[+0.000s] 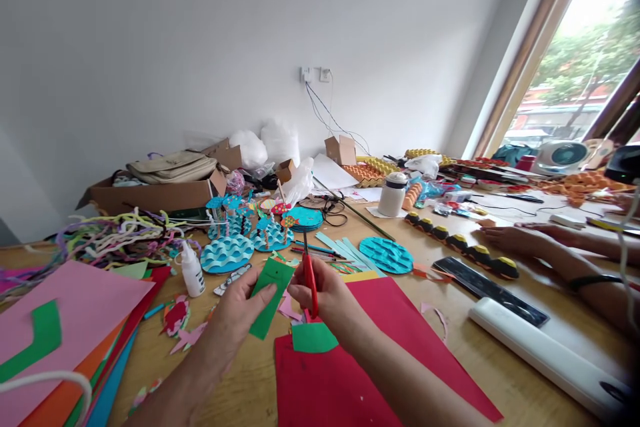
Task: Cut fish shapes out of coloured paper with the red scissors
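My left hand (245, 307) pinches a narrow green paper piece (271, 299) between thumb and fingers, tilted up to the right. Small dark marks show near its top. In my right hand (325, 290) are red-handled scissors (309, 273), their dark blades pointing up and away, just right of the green paper. Under my hands lies a large red sheet (345, 373) with a smaller green scrap (314, 337) on its upper left part. A white glue bottle (192, 271) stands left of my left hand.
Coloured sheets (85, 307) lie at the left, below tangled pipe cleaners (125, 240). Blue wavy discs (227, 253) stand behind my hands. To the right are a white power strip (545, 353), a black-yellow egg-carton strip (460, 242) and another person's hands (520, 240).
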